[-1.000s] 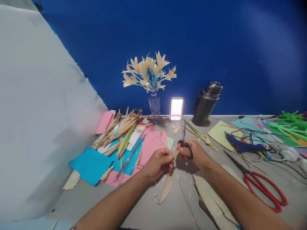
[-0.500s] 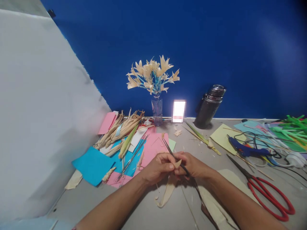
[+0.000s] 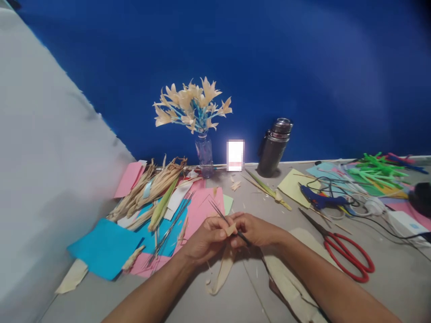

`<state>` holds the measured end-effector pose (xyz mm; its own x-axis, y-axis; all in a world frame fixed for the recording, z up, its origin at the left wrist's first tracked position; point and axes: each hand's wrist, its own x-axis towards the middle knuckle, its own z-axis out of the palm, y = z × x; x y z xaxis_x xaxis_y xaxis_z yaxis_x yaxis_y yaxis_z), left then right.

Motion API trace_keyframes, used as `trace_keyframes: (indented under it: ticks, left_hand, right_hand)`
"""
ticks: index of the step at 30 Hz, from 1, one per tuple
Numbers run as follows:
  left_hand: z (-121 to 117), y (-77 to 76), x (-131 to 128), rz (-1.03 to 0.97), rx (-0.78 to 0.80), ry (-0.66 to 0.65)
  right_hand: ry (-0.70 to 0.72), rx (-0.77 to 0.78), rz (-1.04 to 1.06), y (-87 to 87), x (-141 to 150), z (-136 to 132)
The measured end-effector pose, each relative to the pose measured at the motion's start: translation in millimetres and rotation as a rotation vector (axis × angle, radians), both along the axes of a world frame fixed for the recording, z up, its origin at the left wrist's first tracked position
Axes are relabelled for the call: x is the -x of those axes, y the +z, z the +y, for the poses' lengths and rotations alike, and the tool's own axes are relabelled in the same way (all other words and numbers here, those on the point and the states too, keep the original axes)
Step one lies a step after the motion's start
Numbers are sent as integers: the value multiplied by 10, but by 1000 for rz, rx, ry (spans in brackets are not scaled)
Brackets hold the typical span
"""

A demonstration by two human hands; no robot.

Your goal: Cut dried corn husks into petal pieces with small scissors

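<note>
Close together above the middle of the table, my two hands work on a small piece of dried corn husk (image 3: 231, 229). My left hand (image 3: 207, 237) pinches it between thumb and fingers. My right hand (image 3: 257, 229) is closed on a pair of small dark-handled scissors (image 3: 243, 238), whose blades point up and left behind my left fingers. Both hands meet at the husk piece, and my fingers partly hide the scissors. A longer pale husk strip (image 3: 225, 270) lies curled on the table just below my hands.
A bottle (image 3: 204, 157) holds husk flowers (image 3: 191, 105). Right of it stands a dark flask (image 3: 274, 150). Dried husks (image 3: 158, 186) and coloured papers (image 3: 101, 246) lie left. A blue glue gun (image 3: 321, 197), cords and red-handled scissors (image 3: 348, 255) lie right. A broad husk (image 3: 286, 278) lies near my right forearm.
The scissors have swung from pointing upward to pointing up-left, and my right hand has turned and closed in on my left. The camera view has shifted, bringing more of the right side in.
</note>
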<state>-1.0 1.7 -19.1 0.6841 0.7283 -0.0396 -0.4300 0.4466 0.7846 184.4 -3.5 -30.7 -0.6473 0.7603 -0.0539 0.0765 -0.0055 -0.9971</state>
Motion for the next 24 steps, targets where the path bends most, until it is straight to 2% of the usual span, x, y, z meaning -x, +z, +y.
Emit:
trace_keyframes:
  ticks: [4, 9, 19, 24]
  left_hand:
    - [15, -4, 2, 22, -41, -2]
    - [16, 12, 4, 11, -42, 1]
    - [17, -37, 41, -6, -50, -43]
    - [26, -61, 65, -27, -82, -58]
  right_hand:
    - [6, 39, -29, 6, 3, 3]
    - [-106, 83, 4, -23, 50, -45]
    - [-69, -54, -28, 69, 60, -68]
    - [-140, -112, -83, 25, 96, -89]
